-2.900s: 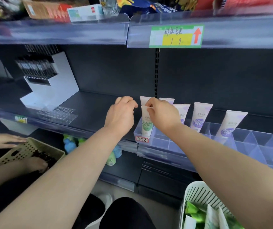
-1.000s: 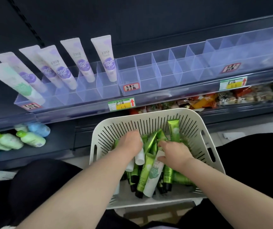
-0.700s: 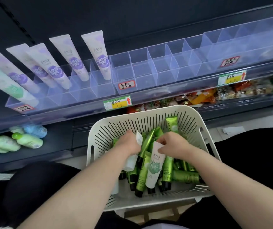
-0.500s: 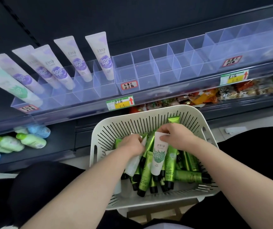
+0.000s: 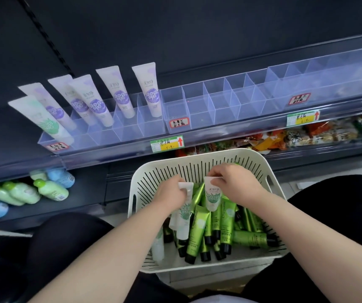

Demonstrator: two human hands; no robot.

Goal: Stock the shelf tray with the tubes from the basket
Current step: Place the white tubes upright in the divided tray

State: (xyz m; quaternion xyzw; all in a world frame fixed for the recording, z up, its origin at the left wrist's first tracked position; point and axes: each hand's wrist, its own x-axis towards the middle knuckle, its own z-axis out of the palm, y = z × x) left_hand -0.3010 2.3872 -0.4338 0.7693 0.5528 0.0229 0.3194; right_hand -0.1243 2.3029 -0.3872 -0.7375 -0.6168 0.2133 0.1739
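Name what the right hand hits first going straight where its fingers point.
Probably the left hand and its white tube, just across the basket; the right hand, pinching its own tube, points left at them, though depth is unclear.

Bare left forearm [image 5: 110,248] and right forearm [image 5: 296,226]; black trousers [image 5: 61,248]; white garment edge [image 5: 210,300]

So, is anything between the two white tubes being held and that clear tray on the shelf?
Nothing visible. The left hand pinches one white green-printed tube, the right hand another, over the white slotted basket; the clear divided tray beyond has open, empty compartments.
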